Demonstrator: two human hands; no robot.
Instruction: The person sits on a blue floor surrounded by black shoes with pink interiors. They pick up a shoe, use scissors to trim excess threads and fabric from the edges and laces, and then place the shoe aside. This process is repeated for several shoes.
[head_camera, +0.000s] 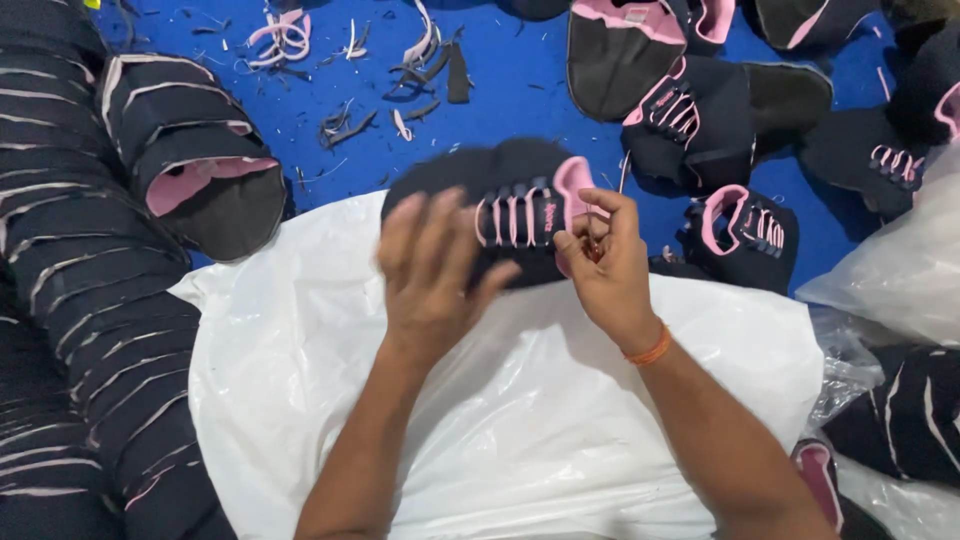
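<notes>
**A:** What do the hands hold?

**B:** A black shoe upper with pink laces (515, 215), held over a white plastic sheet (520, 420) near the viewer; the left hand (430, 270) lies flat over its left half, fingers spread and blurred; the right hand (605, 265) sits at its right end, by the pink collar, thumb and fingers pinched narrow around something small and dark, too small to tell what.

**A:** What lies around them?

**B:** A blue floor (330, 150); far left, scattered trimmings (390, 70) in pink and black; far right, more laced uppers (700, 120); at the left edge, a long stack of black uppers (90, 300) with pink linings.

**A:** What could go wrong?

**B:** I judge three risks; the pinching fingers sit very close to the laces and collar, so a slip could nick the pink trim or a fingertip; the left hand covers much of the upper, so its grip may shift and twist the piece; the slick plastic beneath could let the upper slide away if released.
</notes>
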